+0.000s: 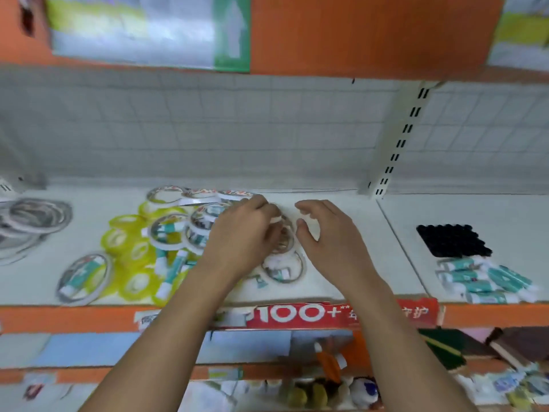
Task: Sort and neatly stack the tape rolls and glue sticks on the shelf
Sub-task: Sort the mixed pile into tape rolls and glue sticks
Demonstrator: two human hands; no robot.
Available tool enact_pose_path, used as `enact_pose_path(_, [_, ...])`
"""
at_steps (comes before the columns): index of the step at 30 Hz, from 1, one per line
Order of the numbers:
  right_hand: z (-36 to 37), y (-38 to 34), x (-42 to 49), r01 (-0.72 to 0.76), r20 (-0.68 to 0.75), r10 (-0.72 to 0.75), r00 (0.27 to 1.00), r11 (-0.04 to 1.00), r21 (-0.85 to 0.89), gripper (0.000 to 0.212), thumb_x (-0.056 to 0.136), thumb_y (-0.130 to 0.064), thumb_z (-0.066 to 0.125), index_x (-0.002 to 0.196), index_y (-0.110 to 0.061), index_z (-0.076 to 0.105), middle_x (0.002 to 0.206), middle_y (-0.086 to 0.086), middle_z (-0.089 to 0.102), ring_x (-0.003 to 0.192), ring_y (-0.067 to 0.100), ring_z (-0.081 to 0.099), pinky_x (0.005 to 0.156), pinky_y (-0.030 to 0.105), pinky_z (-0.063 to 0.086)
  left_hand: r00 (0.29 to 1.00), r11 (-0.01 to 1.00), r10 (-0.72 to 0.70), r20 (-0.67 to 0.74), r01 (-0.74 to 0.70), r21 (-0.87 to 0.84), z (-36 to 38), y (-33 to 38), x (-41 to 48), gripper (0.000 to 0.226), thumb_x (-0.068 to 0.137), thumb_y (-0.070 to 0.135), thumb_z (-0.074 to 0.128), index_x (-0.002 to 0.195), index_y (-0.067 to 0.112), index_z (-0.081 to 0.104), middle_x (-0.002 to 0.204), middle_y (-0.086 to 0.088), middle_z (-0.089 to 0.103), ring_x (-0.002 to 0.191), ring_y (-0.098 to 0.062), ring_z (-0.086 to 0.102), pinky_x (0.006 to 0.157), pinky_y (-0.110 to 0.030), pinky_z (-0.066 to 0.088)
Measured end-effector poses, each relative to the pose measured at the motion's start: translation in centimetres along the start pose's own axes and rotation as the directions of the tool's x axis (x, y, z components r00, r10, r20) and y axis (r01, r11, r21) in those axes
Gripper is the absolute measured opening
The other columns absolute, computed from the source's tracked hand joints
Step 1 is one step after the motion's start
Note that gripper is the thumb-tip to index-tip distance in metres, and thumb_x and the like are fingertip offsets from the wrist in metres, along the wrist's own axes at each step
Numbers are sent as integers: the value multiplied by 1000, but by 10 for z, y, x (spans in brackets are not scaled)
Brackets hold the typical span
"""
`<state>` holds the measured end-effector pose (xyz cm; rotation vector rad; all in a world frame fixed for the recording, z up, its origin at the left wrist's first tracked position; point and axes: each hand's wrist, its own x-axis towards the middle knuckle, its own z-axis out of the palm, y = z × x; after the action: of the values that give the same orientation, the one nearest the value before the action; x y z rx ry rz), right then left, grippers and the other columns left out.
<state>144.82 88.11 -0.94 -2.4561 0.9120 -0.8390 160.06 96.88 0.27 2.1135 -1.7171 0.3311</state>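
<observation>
While above the red "100+" label (297, 315), left grip (243, 233) around a tape roll (277, 219), right grip (323, 230) slack.

Smooth matt white shelf (341, 263), glossy translucent yellow plastic tape rolls (130, 248), perforated painted-metal upright (398, 144).

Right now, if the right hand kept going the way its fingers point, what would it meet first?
Probably the white tape roll that the left hand pinches. The right hand curves its fingers leftward toward it across a narrow gap. Blur leaves their relative height unclear, so it might pass above.
</observation>
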Motion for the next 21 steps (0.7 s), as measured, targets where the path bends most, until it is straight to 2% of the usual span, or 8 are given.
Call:
enact_pose_path(4, [33,-33,10,17,9,-17,1000,1000,12,29,95,-27,53,123,-25,60,117,-10,60,109,11,55,91,33,48,999,999,-24,-35,25,31,-11,-51,-20,20,88,34,59,100,21,69,97,1,62,88,-28,63,64,-35,48])
enact_pose_path(7, [55,-49,22,12,-7,-12,1000,1000,5,28,94,-22,56,121,-21,62,117,-5,62,109,14,56,92,32,48,999,999,-35,-26,36,14,-13,-79,-32,22,90,36,57,99,21,68,97,1,62,88,-27,63,65,-36,52])
enact_pose_path(11, [85,-59,40,-76,25,79,997,994,-84,29,94,-20,55,121,-14,63,116,7,65,107,27,59,90,42,49,999,1000,-25,-32,25,1,-17,-108,-41,23,90,37,58,103,22,70,99,3,63,90,-24,64,65,-37,53])
enact_pose_path(15, [98,-58,41,-154,41,161,986,978,-139,32,94,-21,53,124,-15,62,116,9,64,104,32,59,87,46,50,1000,1000,-3,-28,3,-19,-21,-124,-42,23,91,36,58,106,23,69,102,5,63,91,-22,63,67,-35,51])
enact_pose_path(18, [99,-61,35,-139,-26,137,990,987,-85,29,94,-17,56,122,-13,63,117,8,64,105,30,59,90,45,48,1000,999,-1,-22,0,-41,-20,-131,-40,23,90,34,58,107,22,69,103,4,63,92,-22,63,67,-34,50])
enact_pose_path(21, [99,-71,34,-67,-84,62,995,996,-56,27,95,-26,57,119,-15,64,116,3,65,106,25,58,92,42,47,1000,998,-7,-14,6,-56,-17,-133,-38,24,91,34,57,108,22,69,103,5,63,93,-21,63,67,-34,50])
